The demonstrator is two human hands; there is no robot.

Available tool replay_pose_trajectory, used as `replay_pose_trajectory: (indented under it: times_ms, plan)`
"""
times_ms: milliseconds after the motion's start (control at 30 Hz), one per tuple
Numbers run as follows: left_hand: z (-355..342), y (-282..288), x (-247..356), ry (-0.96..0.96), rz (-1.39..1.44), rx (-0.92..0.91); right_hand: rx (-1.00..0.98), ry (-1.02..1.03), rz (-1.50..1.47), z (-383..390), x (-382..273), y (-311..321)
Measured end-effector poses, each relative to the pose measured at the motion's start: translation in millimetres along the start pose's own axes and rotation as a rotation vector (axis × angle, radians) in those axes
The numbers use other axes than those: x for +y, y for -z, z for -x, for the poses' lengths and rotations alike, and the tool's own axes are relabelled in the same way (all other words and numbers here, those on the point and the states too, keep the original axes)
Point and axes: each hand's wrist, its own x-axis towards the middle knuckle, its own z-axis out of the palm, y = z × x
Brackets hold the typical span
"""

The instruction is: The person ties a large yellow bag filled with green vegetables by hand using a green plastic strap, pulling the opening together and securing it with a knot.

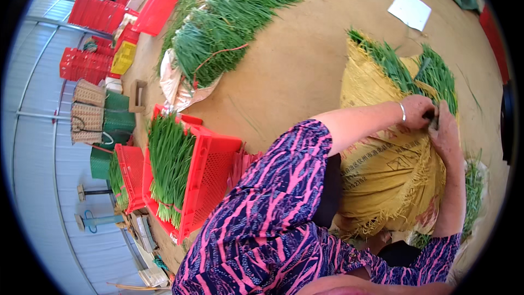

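Note:
A yellow woven sack (382, 166) stands in front of me on the right, with long green chives (439, 76) sticking out of its gathered top. My left hand (417, 111), with a silver bracelet at the wrist, is closed at the sack's mouth. Right beside it, my right hand (445, 131) is closed too, its thumb side turned toward the left. The fingers of both meet at the sack's edge, just below the chives. What lies between the fingertips is mostly hidden and dark.
Red plastic crates (210, 180) holding chive bundles (170, 161) stand at my left. Farther off, a large chive heap (224, 27) lies on a white sheet (183, 95). Woven baskets (87, 112) and stacked red crates (82, 65) line the wall. A white board (410, 10) lies on the floor.

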Motion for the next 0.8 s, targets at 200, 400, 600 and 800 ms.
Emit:
replay_pose_trajectory:
  times_ms: [200,400,600,800]
  plan:
    - [19.8,8.5,16.6,-0.013,-0.05,0.184,-0.072,-0.032,-0.043,-9.4,11.3,3.1]
    - [45.1,44.2,50.2,0.189,0.189,0.096,-0.092,0.085,-0.192,-7.7,-32.4,28.2]
    - [54.4,30.0,32.0,0.287,0.482,0.14,0.044,0.067,-0.288,-0.2,-11.7,5.4]
    - [56.8,29.8,28.8,0.298,0.698,0.243,-0.024,-0.018,-0.374,7.3,1.1,6.7]
